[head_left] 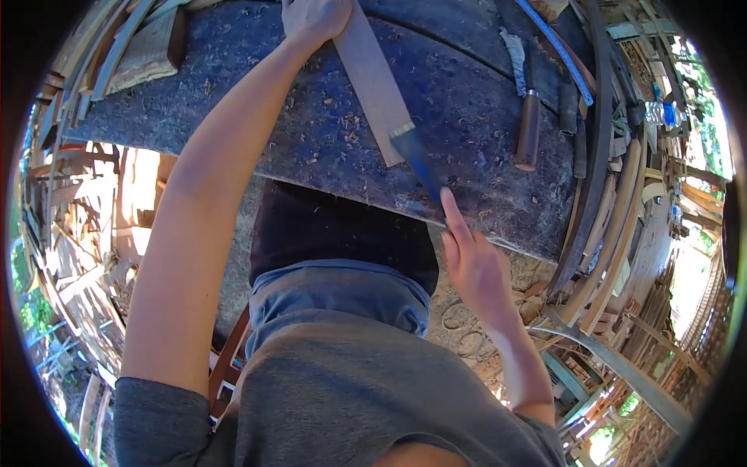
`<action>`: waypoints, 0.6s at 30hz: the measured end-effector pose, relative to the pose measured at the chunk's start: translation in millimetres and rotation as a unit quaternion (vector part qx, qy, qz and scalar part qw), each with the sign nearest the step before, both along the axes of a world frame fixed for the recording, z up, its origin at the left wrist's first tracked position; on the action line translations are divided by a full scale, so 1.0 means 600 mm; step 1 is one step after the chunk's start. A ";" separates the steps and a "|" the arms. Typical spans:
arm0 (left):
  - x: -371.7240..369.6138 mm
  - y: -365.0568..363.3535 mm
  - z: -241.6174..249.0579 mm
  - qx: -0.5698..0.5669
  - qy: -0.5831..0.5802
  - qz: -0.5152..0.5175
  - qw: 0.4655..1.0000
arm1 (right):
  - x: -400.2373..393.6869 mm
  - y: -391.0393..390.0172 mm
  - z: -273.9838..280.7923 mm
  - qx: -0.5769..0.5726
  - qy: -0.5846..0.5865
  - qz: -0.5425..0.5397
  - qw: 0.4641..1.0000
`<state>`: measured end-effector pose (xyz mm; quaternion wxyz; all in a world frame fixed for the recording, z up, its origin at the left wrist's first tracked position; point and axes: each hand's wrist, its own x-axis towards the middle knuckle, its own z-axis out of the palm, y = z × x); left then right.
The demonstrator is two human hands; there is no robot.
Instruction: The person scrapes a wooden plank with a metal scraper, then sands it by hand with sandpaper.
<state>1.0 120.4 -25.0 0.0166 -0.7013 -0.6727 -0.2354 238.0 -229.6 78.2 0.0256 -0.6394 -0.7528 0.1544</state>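
A narrow pale wooden board (373, 82) lies on the dark, worn worktop (303, 140). My left hand (317, 15) grips its far end, with the fingers partly past the top of the view. My right hand (475, 261) is closed around the near end of a flat-bladed tool (422, 165), index finger stretched along it. This dark blade widens away from me, and its pale, striped far end overlaps the board's near end. The tool's exact kind is unclear, and its handle is hidden in my hand.
To the right rest a wooden-handled tool (528, 132) and a long blue strip (556, 50). A thick wood block (148, 54) sits at the far left. Wood shavings dot the worktop. Long curved strips (615, 233) and scrap timber crowd the right side.
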 end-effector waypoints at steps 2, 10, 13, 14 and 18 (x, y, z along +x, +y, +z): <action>0.000 0.003 -0.002 0.014 0.004 -0.008 1.000 | 0.003 -0.033 0.021 -0.029 -0.009 -0.019 0.999; 0.008 -0.004 0.003 0.010 0.002 0.003 1.000 | -0.053 0.090 -0.024 0.039 -0.037 0.005 0.999; -0.002 0.003 0.004 0.019 0.008 -0.003 1.000 | -0.046 0.079 -0.021 0.037 -0.027 0.004 0.999; 0.000 0.003 -0.001 0.022 0.005 -0.010 1.000 | -0.034 0.057 -0.013 0.020 -0.007 0.005 1.000; 0.002 -0.003 0.002 0.008 -0.011 -0.004 1.000 | -0.017 -0.020 0.005 0.016 0.025 -0.010 1.000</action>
